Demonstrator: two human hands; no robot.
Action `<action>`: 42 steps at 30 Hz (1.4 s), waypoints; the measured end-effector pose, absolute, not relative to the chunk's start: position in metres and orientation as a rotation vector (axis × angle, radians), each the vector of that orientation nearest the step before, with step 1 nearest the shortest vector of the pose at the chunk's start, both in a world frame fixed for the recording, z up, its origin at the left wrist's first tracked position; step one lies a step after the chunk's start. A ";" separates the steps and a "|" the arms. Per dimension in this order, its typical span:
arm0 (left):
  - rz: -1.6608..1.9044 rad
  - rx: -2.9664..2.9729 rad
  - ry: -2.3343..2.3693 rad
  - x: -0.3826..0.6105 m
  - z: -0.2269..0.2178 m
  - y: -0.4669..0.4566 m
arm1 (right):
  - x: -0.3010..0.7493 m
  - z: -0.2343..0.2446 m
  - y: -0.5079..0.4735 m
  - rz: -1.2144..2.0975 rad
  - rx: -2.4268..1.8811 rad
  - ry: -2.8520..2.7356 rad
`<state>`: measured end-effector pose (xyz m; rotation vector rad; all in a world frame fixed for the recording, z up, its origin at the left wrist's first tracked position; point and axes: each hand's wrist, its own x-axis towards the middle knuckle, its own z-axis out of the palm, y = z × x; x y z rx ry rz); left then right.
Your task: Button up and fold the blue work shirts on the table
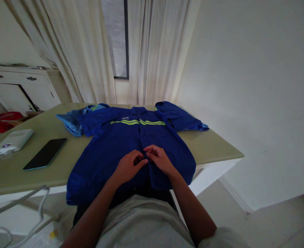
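A dark blue short-sleeved work shirt lies front up, collar away from me, with a yellow-green and silver reflective band across the chest. Its lower part hangs over the table's near edge. Both hands meet at the shirt's front opening, below the chest band. My left hand is curled, thumb and fingers close together at the opening's edge. From the other side, my right hand pinches the edge with thumb and forefinger. The fingertips partly hide the cloth between them, and no button can be made out.
Folded blue clothing lies beside the shirt on the table: a lighter piece at left, a darker piece at right. A black phone and a white device with a cable sit at left. Grey metal tubing stands low left.
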<state>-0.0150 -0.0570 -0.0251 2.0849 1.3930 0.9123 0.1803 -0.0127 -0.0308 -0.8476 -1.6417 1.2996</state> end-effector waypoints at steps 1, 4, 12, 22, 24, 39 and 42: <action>0.898 2.102 1.406 -0.015 -0.025 -0.057 | 0.180 -0.031 -0.013 1.293 -0.842 -1.644; 0.864 2.146 1.425 -0.016 -0.025 -0.056 | 0.180 -0.033 -0.013 1.265 -0.839 -1.645; 0.810 2.094 1.485 -0.016 -0.024 -0.053 | 0.181 -0.036 -0.014 1.224 -0.839 -1.689; 0.745 2.040 1.669 -0.010 -0.023 -0.051 | 0.182 -0.031 -0.017 1.135 -0.921 -1.700; 0.743 2.047 1.655 -0.011 -0.023 -0.051 | 0.183 -0.032 -0.016 1.070 -0.965 -1.697; 0.797 2.070 1.291 -0.029 -0.021 -0.054 | 0.168 -0.008 -0.058 0.352 -1.454 -2.249; 0.791 2.055 1.335 -0.031 -0.018 -0.059 | 0.166 -0.012 -0.056 0.356 -1.452 -2.208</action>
